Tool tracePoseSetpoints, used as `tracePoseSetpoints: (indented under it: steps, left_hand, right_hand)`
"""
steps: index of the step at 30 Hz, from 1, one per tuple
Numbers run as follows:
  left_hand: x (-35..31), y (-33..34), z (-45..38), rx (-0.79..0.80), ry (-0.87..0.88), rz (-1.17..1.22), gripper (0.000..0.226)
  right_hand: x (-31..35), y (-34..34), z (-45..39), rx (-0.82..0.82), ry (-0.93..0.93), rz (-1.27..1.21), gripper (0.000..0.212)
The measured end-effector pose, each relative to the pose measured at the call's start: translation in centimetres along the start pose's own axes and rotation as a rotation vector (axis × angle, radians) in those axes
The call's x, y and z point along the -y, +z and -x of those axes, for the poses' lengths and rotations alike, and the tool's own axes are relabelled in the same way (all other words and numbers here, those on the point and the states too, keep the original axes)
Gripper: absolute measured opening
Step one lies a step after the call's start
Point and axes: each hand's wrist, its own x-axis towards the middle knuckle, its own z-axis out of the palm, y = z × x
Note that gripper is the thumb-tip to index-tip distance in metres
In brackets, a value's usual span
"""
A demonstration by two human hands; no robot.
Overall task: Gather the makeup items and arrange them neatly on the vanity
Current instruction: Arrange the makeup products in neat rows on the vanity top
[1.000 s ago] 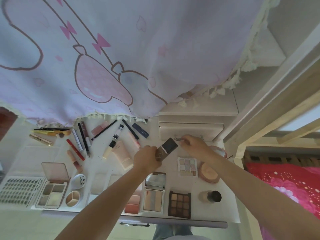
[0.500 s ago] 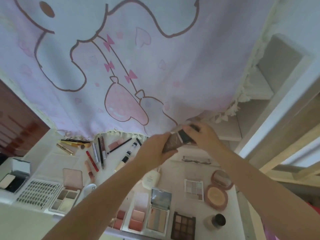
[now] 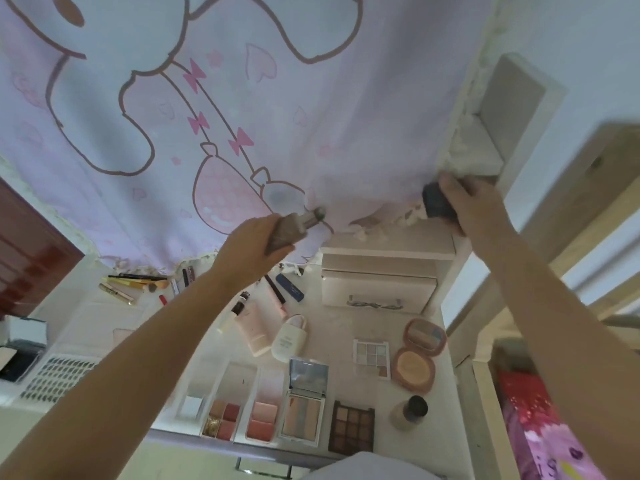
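Left hand has its fingers wrapped around a brownish foundation bottle, pump nozzle sticking out bare toward the right. Right hand is well apart from it, up by the shelf edge, fingers curled around the dark cap. So the bottle and its cap are separated, both held up in the air above the bench, in front of the pink cartoon curtain.

Down below on the bench: a pink tube lying just beside a cream bottle, a small pale eyeshadow palette, an open round compact to its right, a brown palette near the front edge, a mirrored highlighter palette next to it, and two blush palettes to the left of that. Small dark-capped jar sits at the front right. Pencils and brushes are bunched up at the back left, and a white drawer unit stands at the back right.
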Motion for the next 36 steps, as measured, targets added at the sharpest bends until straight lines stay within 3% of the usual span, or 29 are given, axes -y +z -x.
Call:
tracePoseSetpoints:
  steps: [6,9,11,18,23,29,36]
  left_hand:
    - [-0.8,3.7,1.0,0.001,-0.161,0.097,0.026]
    - [-0.7,5.5,1.9,0.077,-0.153,0.105,0.025]
    - [-0.6,6.7,2.6,0.138,-0.124,0.095,0.026]
    - [0.2,9.5,4.0,0.301,-0.087,0.152,0.04]
    - [0.6,11.2,4.2,0.395,-0.11,0.241,0.043]
    - [0.8,12.9,3.7,0.682,-0.12,0.255,0.037]
    - [1.6,14.2,3.0,0.755,-0.17,0.267,0.033]
  right_hand:
    - [-2.5,3.3,1.4,0.257,0.014,0.039,0.016]
    - [-4.1,4.5,1.6,0.383,0.032,0.11,0.002]
    - [-5.2,5.1,1.9,0.476,0.03,0.169,0.011]
    - [-8.2,6.4,2.6,0.646,0.129,0.286,0.006]
    - [-10.3,6.8,2.9,0.725,0.193,0.33,0.006]
    - [-12.3,7.1,3.4,0.819,0.299,0.472,0.022]
    - [-12.7,7.3,3.1,0.732,0.202,0.479,0.02]
